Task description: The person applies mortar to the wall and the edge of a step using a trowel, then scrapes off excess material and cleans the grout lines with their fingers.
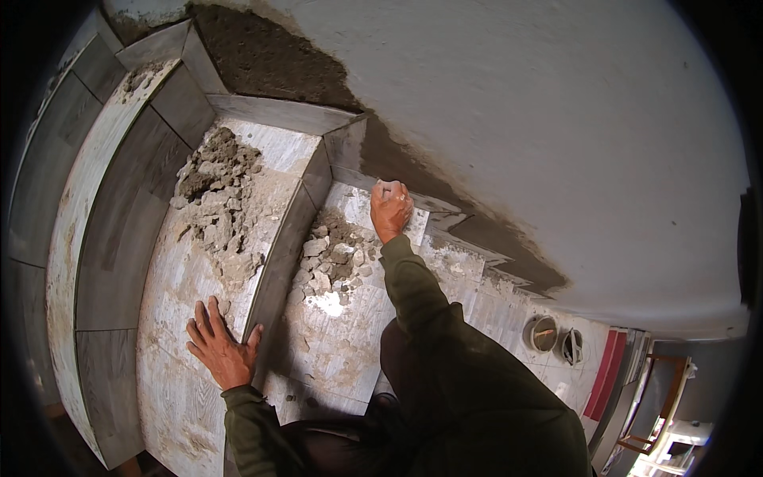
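My left hand (221,347) rests with fingers spread on the wood-look tile of a stair tread (179,318), its thumb by the tread's front edge. My right hand (391,208) is closed in a fist against the skirting tile (421,205) at the foot of the wall, above the lower tread. Whatever its fingers may hold is hidden. Ahead of my left hand lies a heap of broken mortar (226,191) on the upper tread. A second pile of mortar chunks (326,258) lies on the lower tread, left of my right hand.
A white wall (540,119) rises on the right, with rough bare mortar patches (270,60) along its base. More tiled steps (119,199) climb to the left. Two buckets (542,333) stand farther down at the right, near red strips (604,374) and a wooden frame (664,397).
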